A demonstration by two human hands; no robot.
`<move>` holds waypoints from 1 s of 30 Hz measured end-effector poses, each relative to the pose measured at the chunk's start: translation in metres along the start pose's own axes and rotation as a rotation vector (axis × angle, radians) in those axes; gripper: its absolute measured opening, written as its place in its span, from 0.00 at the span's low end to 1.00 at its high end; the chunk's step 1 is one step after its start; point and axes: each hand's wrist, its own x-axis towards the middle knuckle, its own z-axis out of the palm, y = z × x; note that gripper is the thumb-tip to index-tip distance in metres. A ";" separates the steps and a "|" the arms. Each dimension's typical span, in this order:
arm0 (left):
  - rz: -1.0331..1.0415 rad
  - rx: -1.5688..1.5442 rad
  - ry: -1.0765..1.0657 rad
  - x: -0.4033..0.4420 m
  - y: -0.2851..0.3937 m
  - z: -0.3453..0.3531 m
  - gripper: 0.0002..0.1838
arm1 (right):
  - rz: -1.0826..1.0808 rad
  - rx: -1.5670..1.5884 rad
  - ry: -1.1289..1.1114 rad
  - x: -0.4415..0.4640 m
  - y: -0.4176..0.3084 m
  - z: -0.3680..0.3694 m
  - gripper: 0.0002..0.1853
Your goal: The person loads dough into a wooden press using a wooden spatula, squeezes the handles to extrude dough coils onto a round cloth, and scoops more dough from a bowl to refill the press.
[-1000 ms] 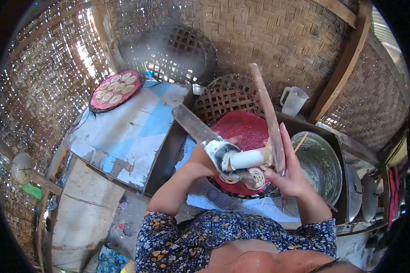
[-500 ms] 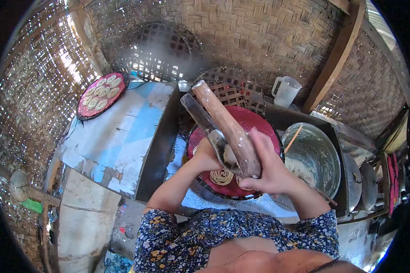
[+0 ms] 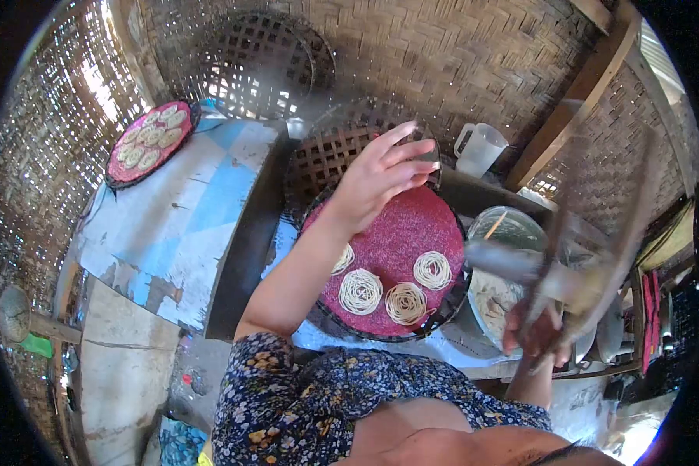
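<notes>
Wooden press [image 3: 575, 285] blurred, right hand [image 3: 539, 332] gripping; free left hand [image 3: 373, 179] partly hides tray [image 3: 415, 229].

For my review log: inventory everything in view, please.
round cloth-lined tray: 1, pink, centre
round noodle coils: 4, cream, on tray
wooden two-bar tool: 1, brown, blurred, right
round deep pot: 1, grey, right of tray
translucent plastic jug: 1, whitish, back
worn painted table: 1, blue-white, left
smaller round tray: 1, pink, on table
round lattice baskets: at least 2, brown, back
woven wall panels: several, tan, surrounding
floral garment: 1, dark blue, bottom
left hand: 1, bare, above tray
right hand: 1, bare, holding tool
</notes>
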 end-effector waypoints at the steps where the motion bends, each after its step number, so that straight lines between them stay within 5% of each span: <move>1: 0.017 -0.112 0.075 0.012 -0.012 0.007 0.32 | -0.058 0.040 -0.007 -0.014 -0.008 -0.012 0.44; 3: 0.043 0.087 -0.018 0.039 -0.062 0.027 0.24 | -0.123 0.091 -0.136 -0.029 -0.028 -0.021 0.47; 5: -0.153 0.187 -0.323 0.051 -0.114 0.057 0.34 | -0.197 0.095 -0.200 -0.039 -0.042 -0.025 0.52; 7: 0.277 1.104 -0.660 0.051 -0.160 0.078 0.46 | -0.364 0.087 -0.121 -0.043 -0.046 -0.007 0.56; 9: 0.244 0.941 -0.710 0.064 -0.175 0.083 0.47 | -0.448 0.078 -0.026 -0.046 -0.043 0.009 0.59; 10: 0.224 0.862 -0.736 0.073 -0.178 0.083 0.47 | -0.334 0.060 -0.149 -0.046 -0.044 0.003 0.58; 11: -0.127 0.631 -0.680 0.079 -0.131 0.086 0.46 | -0.225 0.045 -0.271 -0.039 -0.041 -0.009 0.58; 12: -0.249 0.167 -0.620 0.089 -0.129 0.080 0.46 | -0.118 0.034 -0.394 -0.028 -0.035 -0.026 0.58; 13: -0.345 0.038 -0.557 0.089 -0.087 0.079 0.50 | -0.011 0.025 -0.516 -0.016 -0.027 -0.044 0.58; 15: -0.200 -0.234 -0.624 0.085 -0.053 0.076 0.56 | 0.211 0.017 -0.756 0.000 -0.009 -0.070 0.57; 17: -0.121 -0.348 -0.694 0.078 -0.033 0.085 0.56 | 0.310 0.148 -0.569 -0.007 0.018 -0.043 0.55; 18: -0.088 -0.401 -0.719 0.070 -0.022 0.090 0.57 | 0.288 0.269 -0.264 -0.012 0.041 -0.009 0.55; 21: 0.053 -0.567 -0.729 0.054 -0.012 0.078 0.58 | 0.383 0.169 -0.369 0.001 0.057 -0.011 0.58; 24: 0.058 -0.406 -0.573 0.044 0.007 0.055 0.58 | 0.474 0.155 -0.386 0.017 0.042 -0.017 0.58; 28: 0.070 -0.350 -0.278 0.043 -0.008 0.003 0.43 | 0.575 0.028 -0.231 0.041 0.024 -0.028 0.57; 30: 0.071 -0.459 -0.150 0.048 -0.030 -0.030 0.25 | 0.619 -0.085 -0.160 0.057 0.021 -0.032 0.54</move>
